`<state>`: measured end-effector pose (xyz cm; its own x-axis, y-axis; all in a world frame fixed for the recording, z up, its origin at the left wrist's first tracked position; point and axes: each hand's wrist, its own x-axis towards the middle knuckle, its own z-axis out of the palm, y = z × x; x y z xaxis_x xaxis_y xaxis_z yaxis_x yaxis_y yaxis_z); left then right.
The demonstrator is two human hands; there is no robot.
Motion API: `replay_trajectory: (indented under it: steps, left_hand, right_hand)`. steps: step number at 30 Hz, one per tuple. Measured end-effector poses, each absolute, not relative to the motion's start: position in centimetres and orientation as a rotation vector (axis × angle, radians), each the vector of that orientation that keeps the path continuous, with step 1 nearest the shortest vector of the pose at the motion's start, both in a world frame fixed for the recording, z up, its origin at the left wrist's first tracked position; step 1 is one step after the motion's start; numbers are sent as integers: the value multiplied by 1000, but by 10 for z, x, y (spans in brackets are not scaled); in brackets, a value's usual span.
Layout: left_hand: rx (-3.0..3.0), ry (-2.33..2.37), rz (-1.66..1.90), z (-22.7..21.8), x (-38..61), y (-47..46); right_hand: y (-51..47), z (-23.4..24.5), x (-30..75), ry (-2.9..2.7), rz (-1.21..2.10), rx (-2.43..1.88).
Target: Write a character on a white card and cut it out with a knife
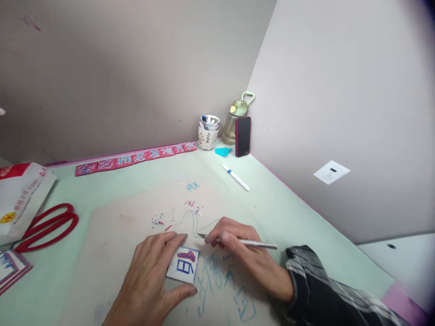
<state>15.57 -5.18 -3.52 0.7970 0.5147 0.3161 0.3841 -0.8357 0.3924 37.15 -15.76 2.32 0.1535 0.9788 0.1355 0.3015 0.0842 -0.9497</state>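
Note:
My left hand (149, 276) presses down on a small white square card (182, 266) with a blue and red character, fingers and thumb framing its edges. My right hand (244, 258) pinches a thin silver craft knife (238, 241) like a pen, its tip just above the card's top right corner. Both rest on a beige cutting board (115, 244) marked with blue ink and dotted with tiny paper scraps (193, 206). A striped dark sleeve covers my right forearm.
Red scissors (47, 226) and a white bag (20, 194) lie at the left. A strip of pink character pieces (136, 157) runs along the wall. A pen cup (208, 132), bottle (236, 120), phone (242, 136), blue scrap (223, 151) and white marker (236, 177) sit in the far corner.

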Motion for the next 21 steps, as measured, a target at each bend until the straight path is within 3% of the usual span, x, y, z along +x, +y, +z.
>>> replay_trajectory:
  steps: [8,14,21]
  left_hand:
    - [2242,980,657,-18,148,-44]
    - [1768,555,71,-7,146,-42]
    - [2289,857,539,-30,156,-51]
  right_hand:
    - [-153,21,367,-1046,1032,-1458]
    - [-144,10,374,-798,1078,-1371]
    - [-144,7,375,-771,1095,-1321]
